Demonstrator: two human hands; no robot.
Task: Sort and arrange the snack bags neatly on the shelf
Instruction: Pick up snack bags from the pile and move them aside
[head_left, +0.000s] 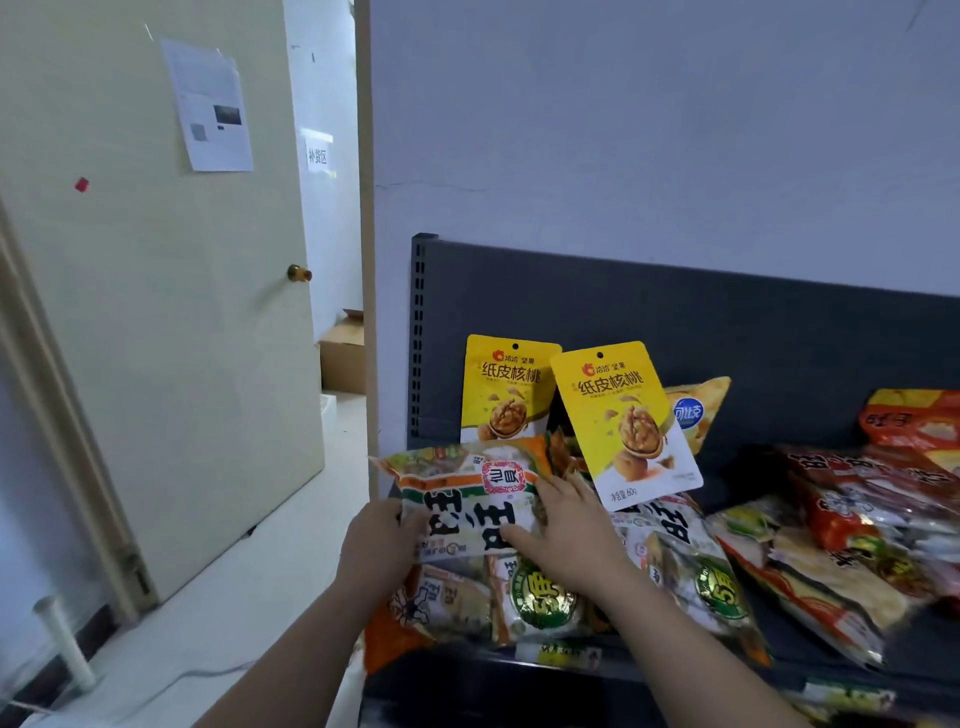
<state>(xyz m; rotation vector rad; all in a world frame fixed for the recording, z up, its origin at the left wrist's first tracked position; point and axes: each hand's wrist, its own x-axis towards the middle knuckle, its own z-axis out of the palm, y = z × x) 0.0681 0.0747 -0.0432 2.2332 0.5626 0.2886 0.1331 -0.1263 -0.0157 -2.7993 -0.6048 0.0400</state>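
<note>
Gripping the white-green snack bag (467, 501) edge, left hand (376, 543) fingers curled, right hand (569, 532) fingers flat on top, dark shelf (727, 332) behind.

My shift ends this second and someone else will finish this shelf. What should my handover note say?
Left hand grips the left edge of a white-and-green bag; right hand lies flat on it.
The bag is held over the shelf's left end, above similar bags.
A yellow pouch stands against the back panel; a second yellow pouch leans tilted beside it.
Red bags lie heaped on the right.
Done: little looks sorted.
Left: place this bag, straighten the pouches, tidy both heaps.
</note>
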